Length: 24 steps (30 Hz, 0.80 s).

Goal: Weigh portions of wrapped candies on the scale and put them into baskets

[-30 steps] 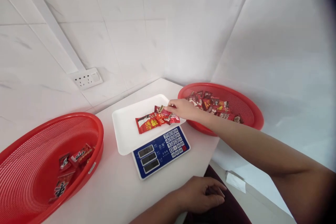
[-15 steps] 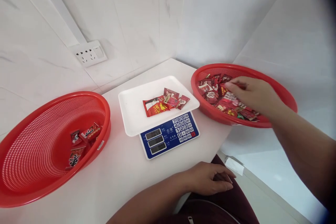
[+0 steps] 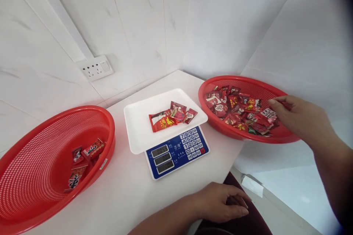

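Nearest: left hand (image 3: pixel 220 202) rests palm down at the table's (image 3: pixel 132 194) near edge, fingers loosely curled, holding nothing. Beyond it, a blue-faced digital scale (image 3: pixel 178 150) with a white tray (image 3: pixel 138 126); several red snack packets (image 3: pixel 172 115) lie on the tray. Left side: red mesh basket (image 3: pixel 33 154) with a few packets at its bottom. Right side, further back: right hand (image 3: pixel 299 119) over the near rim of the second red basket (image 3: pixel 237 82), fingers pinched on a small red packet (image 3: pixel 286 105) beside the heap of candy packets (image 3: pixel 238 108).
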Motion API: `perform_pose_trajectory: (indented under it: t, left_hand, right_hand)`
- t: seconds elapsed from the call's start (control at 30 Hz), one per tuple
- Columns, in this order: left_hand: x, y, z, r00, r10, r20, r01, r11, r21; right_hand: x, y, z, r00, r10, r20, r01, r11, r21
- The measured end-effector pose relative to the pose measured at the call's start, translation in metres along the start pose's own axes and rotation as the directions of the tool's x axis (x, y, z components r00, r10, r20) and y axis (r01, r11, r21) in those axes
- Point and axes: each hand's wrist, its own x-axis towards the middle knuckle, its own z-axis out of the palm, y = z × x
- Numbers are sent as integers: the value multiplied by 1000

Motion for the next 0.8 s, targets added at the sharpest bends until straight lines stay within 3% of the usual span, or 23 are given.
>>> perform_pose_trajectory:
  t: [0.1,0.2,0.27,0.33,0.37,0.47,0.57,0.63,0.7,0.8]
  left_hand:
    - [0,-2,1,1000,6,-13,-7,1000,-11]
    - [-1,2,1,1000,5,-21,-5,1000,-7]
    - [-3,6,0,1000,-5,-25,5,1000,0]
    - [-4,9,-1,1000,-9,-24,10,1000,26]
    - [-5,9,-1,1000,1,-15,0,999,47]
    - [-6,11,0,996,85,34,-88,990,111]
    - [-10,23,1,982,186,41,-190,967,168]
    - [-14,39,-4,969,236,-69,-212,943,256]
    - [-21,58,-16,907,294,-302,-161,904,396]
    - [-30,87,-51,675,416,-609,61,792,608]
  right_hand:
    - [-9,-5,-7,996,86,-17,-86,996,31]
    - [-39,-14,-11,981,-23,-192,57,983,174]
    - [-69,-18,-4,972,-33,-234,107,945,308]
    - [-101,-23,13,988,-83,-131,131,896,424]
    - [-116,-26,24,984,-177,-7,158,856,492]
    - [-150,-40,61,911,-375,174,176,733,657]
    - [-165,-56,87,857,-471,211,184,660,728]
    - [-168,-62,95,849,-499,171,230,643,731]
    - [-169,-63,98,836,-533,130,285,624,727]
    - [-171,-58,100,804,-590,75,351,572,741]
